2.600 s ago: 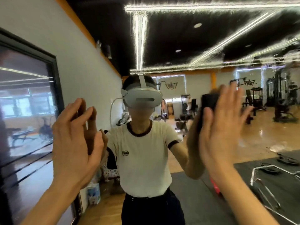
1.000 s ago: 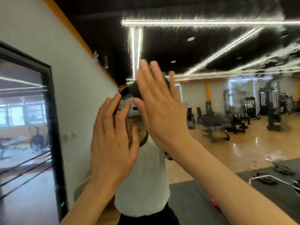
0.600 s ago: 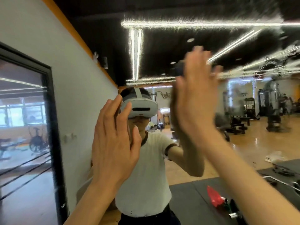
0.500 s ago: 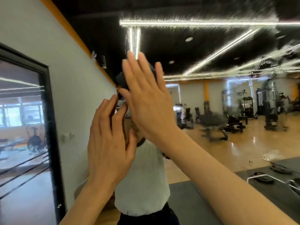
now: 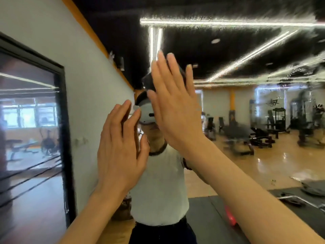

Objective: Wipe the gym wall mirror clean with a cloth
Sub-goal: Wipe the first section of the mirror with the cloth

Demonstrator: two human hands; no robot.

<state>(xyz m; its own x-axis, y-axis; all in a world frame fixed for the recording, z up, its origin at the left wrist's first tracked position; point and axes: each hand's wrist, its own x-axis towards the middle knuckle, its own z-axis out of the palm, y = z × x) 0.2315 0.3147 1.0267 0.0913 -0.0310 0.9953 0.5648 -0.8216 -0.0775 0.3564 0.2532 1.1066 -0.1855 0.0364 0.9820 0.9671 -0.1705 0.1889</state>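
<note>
Dark cloth (image 5: 149, 81) shows only as a patch peeking out past the fingers of my right hand (image 5: 174, 110), at about ten o'clock from the palm. From the head camera I see that hand raised high, arm reaching up from four o'clock, fingers straight and slightly spread, flattening the cloth against the mirror (image 5: 246, 106). My left hand (image 5: 121, 148) is up just beside it at seven o'clock, forearm rising from the bottom edge, fingers extended and loosely fanned, holding nothing; I cannot tell whether it touches the glass. Between the two hands the mirror reflects a white headset (image 5: 146, 115) and a white T-shirt (image 5: 158, 187). At nine o'clock stands a black-framed panel (image 5: 61, 120).
</note>
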